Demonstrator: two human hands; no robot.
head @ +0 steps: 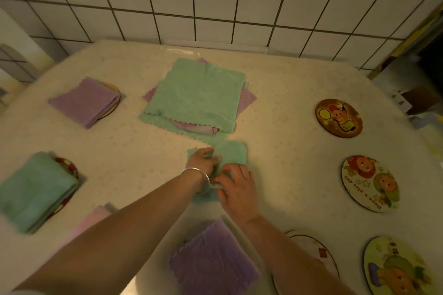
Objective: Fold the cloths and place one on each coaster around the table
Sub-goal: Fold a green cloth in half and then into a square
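Note:
A small green cloth, partly folded, lies on the table in front of me. My left hand, with a silver bangle on the wrist, pinches its left part. My right hand grips its near edge. Behind it lies a loose stack of green and pink cloths. A folded purple cloth covers a coaster at the far left. A folded green cloth covers a coaster at the near left. Another folded purple cloth lies close to me. Bare picture coasters line the right side.
The table has a pale dotted cover. A white coaster lies partly under my right forearm. A folded pink cloth shows beside my left forearm. White tiled floor lies beyond the table's far edge.

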